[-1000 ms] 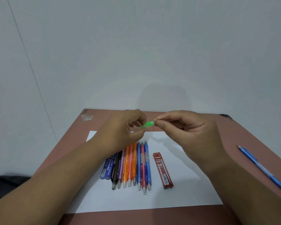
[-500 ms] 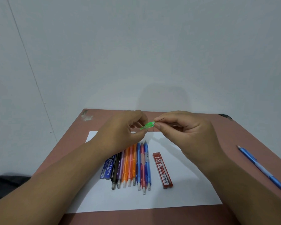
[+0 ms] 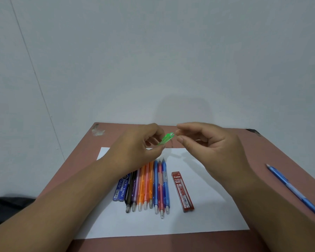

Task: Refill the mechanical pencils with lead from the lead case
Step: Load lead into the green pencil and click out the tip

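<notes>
My left hand [image 3: 135,146] grips a translucent green mechanical pencil [image 3: 166,138] above the table, its open back end pointing right. My right hand [image 3: 211,144] hovers just right of that end, thumb and forefinger parted with nothing visible between them. A tiny dark tip shows at the pencil's opening. Below, a row of several coloured mechanical pencils [image 3: 149,186] lies on white paper [image 3: 207,215]. A red 2B lead case [image 3: 182,191] lies right of the row, and a blue lead case [image 3: 122,188] lies left of it.
A blue mechanical pencil [image 3: 293,190] lies apart on the brown table [image 3: 262,160] at the right, near the edge. A dark object [image 3: 7,208] sits off the table at the lower left. A pale wall stands behind.
My right hand pinched a thin lead at the green pencil's end before. Now its thumb and forefinger have spread and the lead no longer sticks out. The left hand stays put.
</notes>
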`<action>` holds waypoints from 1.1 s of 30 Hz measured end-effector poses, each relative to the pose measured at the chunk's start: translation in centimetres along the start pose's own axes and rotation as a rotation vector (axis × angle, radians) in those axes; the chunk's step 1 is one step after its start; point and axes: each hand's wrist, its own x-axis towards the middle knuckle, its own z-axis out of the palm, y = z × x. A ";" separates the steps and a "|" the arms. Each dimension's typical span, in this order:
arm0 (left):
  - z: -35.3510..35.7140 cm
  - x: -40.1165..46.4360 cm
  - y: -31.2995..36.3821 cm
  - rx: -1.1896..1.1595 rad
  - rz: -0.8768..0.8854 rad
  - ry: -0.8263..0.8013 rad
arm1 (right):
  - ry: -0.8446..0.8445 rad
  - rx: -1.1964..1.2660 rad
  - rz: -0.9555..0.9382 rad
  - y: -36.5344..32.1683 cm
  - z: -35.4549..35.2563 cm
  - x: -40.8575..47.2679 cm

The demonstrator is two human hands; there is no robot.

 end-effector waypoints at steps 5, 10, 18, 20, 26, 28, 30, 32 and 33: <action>-0.2 0.0 0.4 -0.007 -0.035 -0.015 | 0.017 -0.024 0.021 0.2 -0.2 0.2; -0.3 0.0 0.6 0.004 -0.056 -0.008 | 0.051 -0.050 0.004 0.3 -0.5 0.3; -0.1 0.1 0.2 0.022 -0.010 0.004 | 0.029 -0.137 -0.129 0.1 -0.2 0.2; 0.0 0.1 0.3 0.022 -0.003 0.000 | 0.047 -0.120 -0.118 0.1 -0.2 0.2; -0.1 0.1 0.5 0.031 0.002 -0.011 | 0.069 -0.067 -0.039 -0.1 -0.2 0.3; -0.1 0.1 0.6 0.033 0.001 -0.016 | 0.064 -0.072 -0.025 -0.2 -0.1 0.3; -0.1 0.1 0.7 0.036 -0.006 -0.020 | 0.067 -0.072 -0.015 -0.2 -0.2 0.3; -0.1 0.1 0.7 0.045 -0.005 -0.015 | 0.067 -0.075 -0.001 -0.2 -0.2 0.3; -0.2 0.0 0.7 0.047 -0.004 -0.009 | 0.066 -0.075 0.006 -0.2 -0.2 0.3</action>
